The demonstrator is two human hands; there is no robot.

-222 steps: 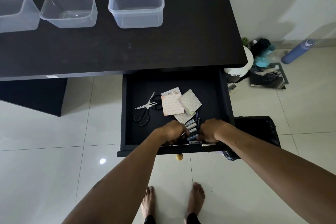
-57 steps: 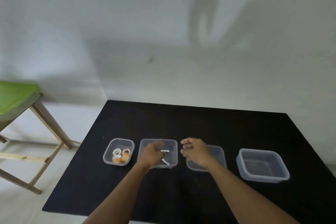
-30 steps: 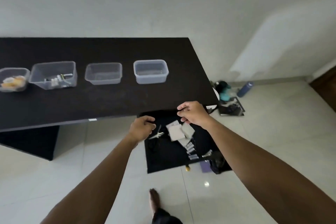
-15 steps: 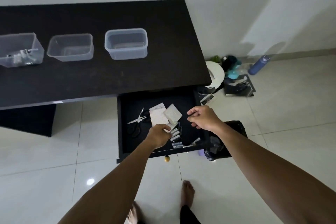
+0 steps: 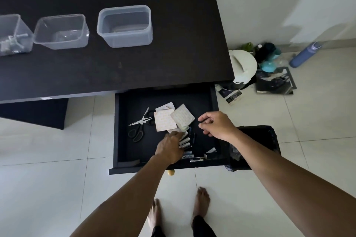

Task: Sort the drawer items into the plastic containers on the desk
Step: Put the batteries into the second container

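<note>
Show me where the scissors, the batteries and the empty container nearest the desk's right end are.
scissors (image 5: 140, 122): head view, near the pivot of the blades.
batteries (image 5: 185, 142): head view, on a pale cell beside the left hand.
empty container (image 5: 124, 39): head view, on its front wall.

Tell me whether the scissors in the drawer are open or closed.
Closed: the scissors lie flat on the drawer floor with blades together.

Probably home: bare feet (image 5: 201, 201), tiles (image 5: 48, 188).

Scissors (image 5: 140, 123) lie left of paper squares (image 5: 173, 119) in the drawer (image 5: 213, 100), batteries (image 5: 185, 143) nearer.
</note>
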